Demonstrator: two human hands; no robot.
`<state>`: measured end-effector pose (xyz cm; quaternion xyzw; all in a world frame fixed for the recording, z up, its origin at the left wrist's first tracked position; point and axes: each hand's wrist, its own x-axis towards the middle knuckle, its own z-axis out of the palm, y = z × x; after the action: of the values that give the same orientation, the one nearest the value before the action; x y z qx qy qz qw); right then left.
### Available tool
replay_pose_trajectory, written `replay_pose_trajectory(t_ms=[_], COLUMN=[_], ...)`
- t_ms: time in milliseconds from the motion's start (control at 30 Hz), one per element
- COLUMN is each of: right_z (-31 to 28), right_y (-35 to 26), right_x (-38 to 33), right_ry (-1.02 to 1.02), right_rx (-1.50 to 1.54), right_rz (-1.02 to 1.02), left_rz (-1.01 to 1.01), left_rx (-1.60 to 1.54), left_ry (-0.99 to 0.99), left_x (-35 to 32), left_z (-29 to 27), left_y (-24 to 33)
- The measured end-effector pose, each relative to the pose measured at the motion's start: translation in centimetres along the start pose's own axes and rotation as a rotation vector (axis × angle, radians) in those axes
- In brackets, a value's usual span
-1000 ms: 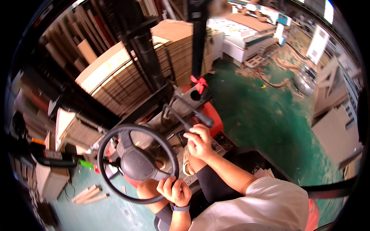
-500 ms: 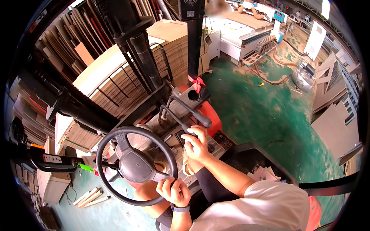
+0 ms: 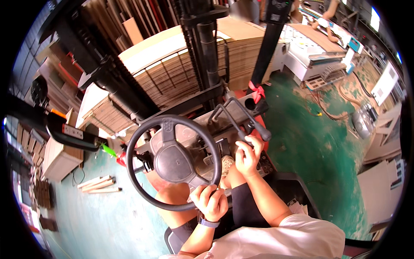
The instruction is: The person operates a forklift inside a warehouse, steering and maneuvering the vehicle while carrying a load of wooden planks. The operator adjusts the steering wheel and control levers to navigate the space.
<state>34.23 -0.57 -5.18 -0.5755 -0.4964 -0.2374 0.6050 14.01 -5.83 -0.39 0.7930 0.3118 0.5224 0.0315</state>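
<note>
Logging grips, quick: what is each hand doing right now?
Left hand: closed on the steering wheel rim.
Right hand: closed on a control lever.

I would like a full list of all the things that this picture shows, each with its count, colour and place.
steering wheel: one, black, centre, in front of the person
control levers: a few, black, right of the wheel
mast: one, black, upright at top centre
cardboard stacks: several, brown, behind the mast
red ribbon: one, tied on a bar right of the mast
floor: green, right side
wooden sticks: a few, pale, on the floor at left
left hand: on the lower rim of the wheel
right hand: on a lever knob
</note>
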Motion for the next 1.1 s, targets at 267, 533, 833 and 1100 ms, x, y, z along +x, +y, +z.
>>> replay_pose_trajectory(t_ms=[267,533,833,1100], right_z=[0.0,0.2,-0.1,-0.5], right_y=[-0.5,0.2,-0.5,-1.2], right_x=[0.4,-0.2,0.3,0.2], right_ry=[-0.006,0.009,-0.019,-0.032], right_rx=[-0.033,0.003,-0.025,-0.056], right_rz=[-0.05,-0.017,-0.034,-0.01], left_rz=[-0.012,-0.016,-0.015,0.016], left_rx=[-0.016,-0.026,-0.038,-0.032], left_ry=[0.004,0.005,0.01,0.033], left_x=[0.1,0.4,1.1,1.5], left_z=[-0.2,-0.2,-0.8,-1.6], left_y=[-0.1,0.2,0.3,-0.1])
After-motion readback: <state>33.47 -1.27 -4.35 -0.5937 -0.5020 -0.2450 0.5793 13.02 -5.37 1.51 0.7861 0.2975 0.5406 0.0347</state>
